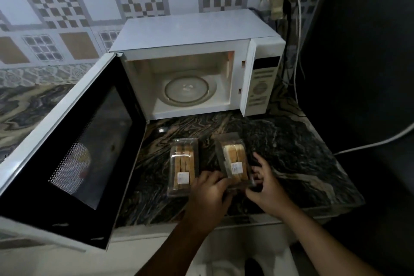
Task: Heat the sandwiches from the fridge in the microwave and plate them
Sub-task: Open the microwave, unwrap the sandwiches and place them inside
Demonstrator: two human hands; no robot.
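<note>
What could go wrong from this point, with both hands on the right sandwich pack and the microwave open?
1. Both sandwich packs, the right pack and the left pack, are in clear plastic boxes; heated like that, the plastic might warp.
2. The left hand and right hand work the right pack close to the counter edge; it could slip off.
3. The microwave door juts out wide open and could be bumped.

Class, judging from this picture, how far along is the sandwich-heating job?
Done: the microwave door is open and two sandwich packs sit on the counter. In hand: the left hand and right hand grip the right pack; the left pack waits. Left: unpacking, heating, plating.
</note>
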